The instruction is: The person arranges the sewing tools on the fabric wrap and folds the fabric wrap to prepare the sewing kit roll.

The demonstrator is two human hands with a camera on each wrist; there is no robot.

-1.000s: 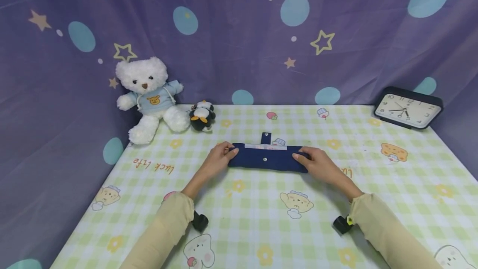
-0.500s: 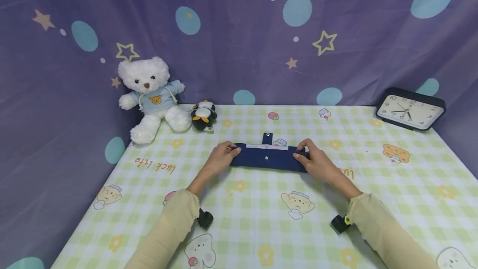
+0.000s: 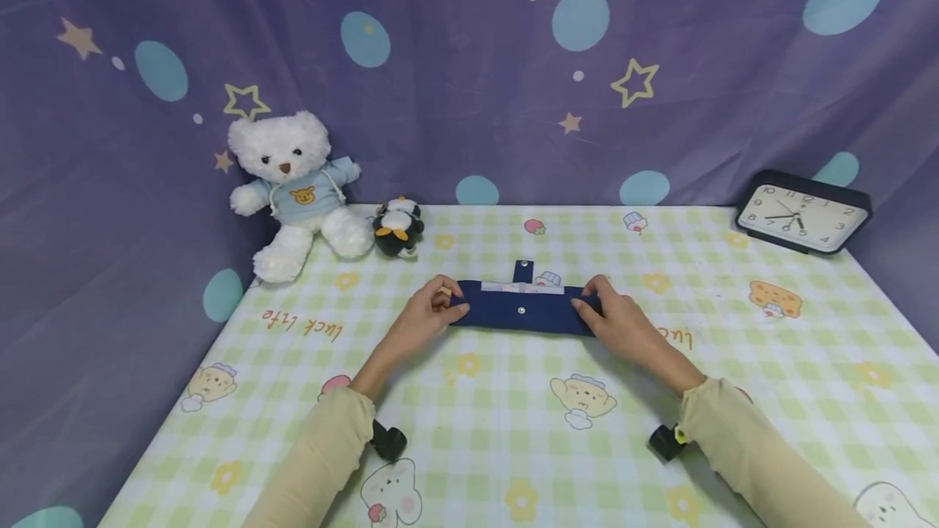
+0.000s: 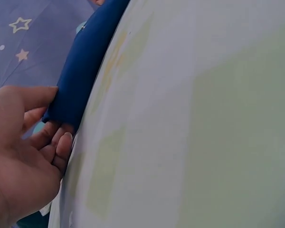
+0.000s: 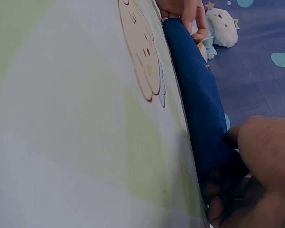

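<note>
A long navy-blue fabric pouch (image 3: 499, 316) lies crosswise on the table, in the middle of the head view. A silver snap sits on its front, a white patterned strip (image 3: 506, 288) shows along its far edge, and a short strap (image 3: 523, 270) with another snap sticks out behind. My left hand (image 3: 421, 316) pinches the left end, thumb on the front face; the left wrist view shows the other fingers curled at that end of the pouch (image 4: 80, 76). At the right end my right hand (image 3: 619, 320) grips likewise, its fingers partly in shadow in the right wrist view.
A white teddy bear (image 3: 282, 178) in a blue hoodie sits at the back left, beside a small penguin plush (image 3: 397, 228). A black-framed clock (image 3: 802, 212) stands at the back right. The table (image 3: 477, 446) has a green-checked cover; a purple curtain (image 3: 455, 104) hangs behind.
My right hand has shifted slightly inward along the pouch's right end. The left fingers have adjusted a little at the left end. The pouch stays in nearly the same place.
</note>
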